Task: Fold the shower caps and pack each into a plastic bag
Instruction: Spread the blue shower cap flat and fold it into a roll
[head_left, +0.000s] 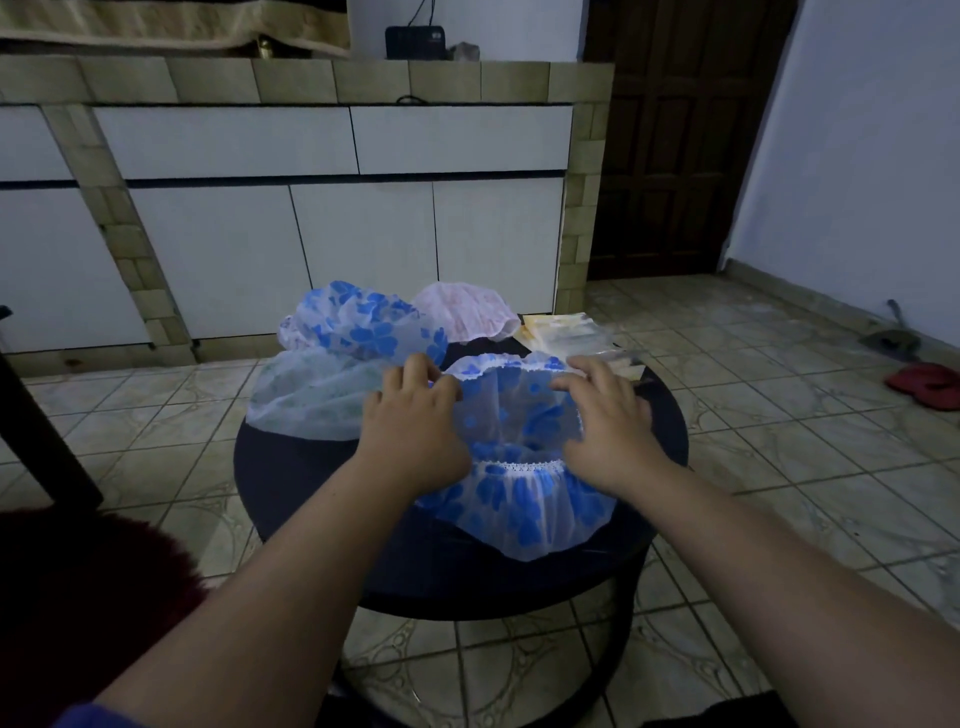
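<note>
Cap in work: a translucent white shower cap printed with blue flowers lies near the middle of the round black tabletop, its white lace-edged elastic opening facing up and its near edge drooping toward the person.
Left hand: the left hand rests palm down on the left side of this cap, its fingers loosely bent and slightly spread over the cap's far left rim; whether they pinch the rim cannot be told.
Right hand: the right hand lies palm down on the cap's right side, fingers spread and gently curved, pressing the thin plastic down.
Other caps: a second blue-flowered translucent cap is heaped at the far left of the tabletop; a pale white cap with faint green print lies just in front of it, hanging over the left edge; a pale pink cap sits at the far edge.
Bags: a stack of clear plastic bags with yellowish print lies at the far right of the tabletop, just beyond the right hand.
Surroundings: a tiled floor; white cabinet doors framed in beige tile behind; a dark wooden door to the right; red slippers by the wall.
</note>
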